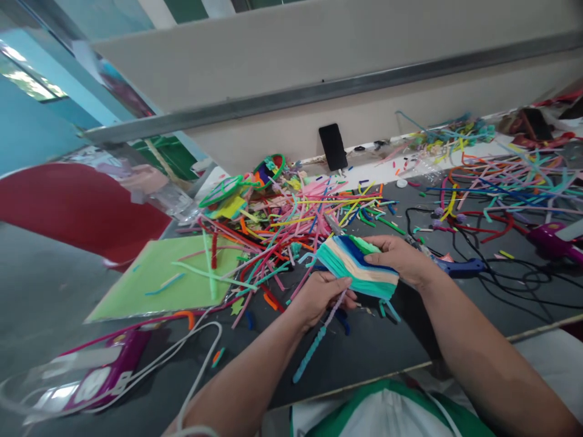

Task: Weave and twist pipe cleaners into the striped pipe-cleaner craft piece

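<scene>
Both my hands hold a flat striped panel of pipe cleaners (353,264) in cream, blue, green and teal, just above the dark table (373,346). My right hand (401,258) pinches its right edge with thumb on top. My left hand (319,297) grips its lower left edge and also pinches a lilac-and-teal twisted pipe cleaner (314,346) that hangs down toward me.
A big heap of loose coloured pipe cleaners (291,224) lies behind the panel, with more (505,176) at the right. A green sheet (168,279) lies left. A blue glue gun (460,267), black cables (514,273), a phone (333,147) against the wall and a magenta package (104,370) are around.
</scene>
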`<action>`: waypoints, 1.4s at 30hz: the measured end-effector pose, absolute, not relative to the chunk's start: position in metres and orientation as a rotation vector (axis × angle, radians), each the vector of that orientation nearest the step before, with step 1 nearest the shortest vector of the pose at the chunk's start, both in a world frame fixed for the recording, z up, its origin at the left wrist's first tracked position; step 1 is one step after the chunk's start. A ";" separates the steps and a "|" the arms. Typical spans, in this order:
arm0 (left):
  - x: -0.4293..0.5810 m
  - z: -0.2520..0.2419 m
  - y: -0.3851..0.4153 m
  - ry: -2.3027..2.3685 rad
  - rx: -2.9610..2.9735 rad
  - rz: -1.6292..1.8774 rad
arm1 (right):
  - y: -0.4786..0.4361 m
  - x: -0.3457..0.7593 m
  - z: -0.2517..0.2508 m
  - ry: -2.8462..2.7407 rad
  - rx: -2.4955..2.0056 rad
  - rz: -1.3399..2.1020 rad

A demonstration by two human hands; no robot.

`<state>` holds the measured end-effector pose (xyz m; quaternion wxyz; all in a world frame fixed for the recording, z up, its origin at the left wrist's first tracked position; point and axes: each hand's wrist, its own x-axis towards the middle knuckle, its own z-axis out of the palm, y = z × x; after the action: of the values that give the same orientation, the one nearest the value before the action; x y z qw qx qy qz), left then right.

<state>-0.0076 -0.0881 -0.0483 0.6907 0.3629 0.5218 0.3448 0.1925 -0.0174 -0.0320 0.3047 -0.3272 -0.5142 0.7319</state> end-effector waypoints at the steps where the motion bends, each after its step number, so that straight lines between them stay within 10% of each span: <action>1: -0.008 -0.048 -0.088 1.160 0.819 0.769 | -0.017 0.194 -0.032 -1.390 -0.857 1.923; 42: -0.007 -0.047 -0.092 1.102 0.877 0.651 | -0.015 0.196 -0.030 -1.483 -0.815 1.848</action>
<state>-0.0066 -0.0925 -0.0473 0.7139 0.3960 0.4973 0.2937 0.1964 -0.0146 -0.0296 0.3129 -0.3089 -0.5622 0.7005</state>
